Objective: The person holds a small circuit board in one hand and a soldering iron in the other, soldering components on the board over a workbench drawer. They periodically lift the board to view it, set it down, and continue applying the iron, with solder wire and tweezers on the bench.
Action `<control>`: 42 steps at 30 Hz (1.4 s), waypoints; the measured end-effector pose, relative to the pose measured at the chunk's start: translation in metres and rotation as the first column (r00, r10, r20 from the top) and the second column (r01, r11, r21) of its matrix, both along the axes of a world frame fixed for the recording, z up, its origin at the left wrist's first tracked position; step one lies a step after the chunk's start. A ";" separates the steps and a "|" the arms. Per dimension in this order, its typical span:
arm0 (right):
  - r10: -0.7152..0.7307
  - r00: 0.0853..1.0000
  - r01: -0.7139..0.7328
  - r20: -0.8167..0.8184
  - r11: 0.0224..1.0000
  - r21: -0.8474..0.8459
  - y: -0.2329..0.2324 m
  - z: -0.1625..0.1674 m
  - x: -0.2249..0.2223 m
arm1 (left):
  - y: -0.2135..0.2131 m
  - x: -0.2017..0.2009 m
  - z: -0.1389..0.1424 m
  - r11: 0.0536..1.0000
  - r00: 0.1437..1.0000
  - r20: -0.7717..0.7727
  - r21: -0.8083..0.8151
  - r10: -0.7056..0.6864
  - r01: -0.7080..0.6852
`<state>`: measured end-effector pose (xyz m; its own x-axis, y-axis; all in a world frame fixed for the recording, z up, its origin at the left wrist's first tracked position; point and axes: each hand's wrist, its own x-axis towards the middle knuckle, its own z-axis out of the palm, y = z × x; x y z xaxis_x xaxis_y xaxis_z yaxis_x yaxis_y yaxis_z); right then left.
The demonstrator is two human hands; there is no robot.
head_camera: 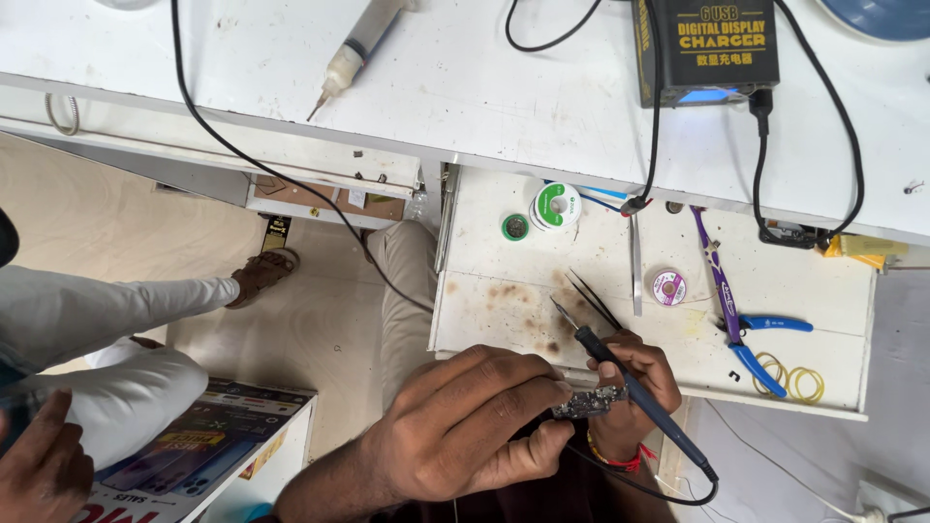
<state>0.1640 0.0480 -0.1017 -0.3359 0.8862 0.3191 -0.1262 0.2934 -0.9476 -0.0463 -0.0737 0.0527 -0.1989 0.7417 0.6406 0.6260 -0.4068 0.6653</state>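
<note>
White and scorch-marked, a pulled-out drawer tray [504, 300] served as the work surface beneath a white bench [484, 87]. Just in front of the tray's near edge sat a small dark circuit board [588, 402], pinched between the thumb and fingertips of the left hand [465, 426], whose fingers were curled closed around it. Beside the board, the right hand [635, 387] was wrapped shut on a black soldering iron [630, 387], its tip pointing up over the tray; whether the tip touched anything could not be told. Beyond the board lay black tweezers [596, 300], then a green-labelled solder spool [555, 206] and a small round tin [515, 228]. Right of the board rested blue-handled cutters [751, 339] and yellow rubber bands [799, 380]. Far left of it, another person's hand [39, 465] showed.
</note>
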 end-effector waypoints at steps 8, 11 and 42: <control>-0.024 0.998 0.021 -0.050 0.998 -0.060 0.000 -0.003 -0.003 | -0.001 0.000 -0.003 1.000 1.000 -0.001 0.006 0.011 -0.011; -0.017 0.998 0.013 -0.058 0.998 -0.061 0.000 -0.002 -0.001 | 0.000 -0.001 -0.003 1.000 1.000 -0.006 0.011 0.015 -0.015; -0.127 0.983 0.108 -0.129 0.984 -0.144 0.031 0.003 0.008 | 0.038 -0.014 -0.147 0.825 0.910 -0.171 -0.383 0.379 -0.416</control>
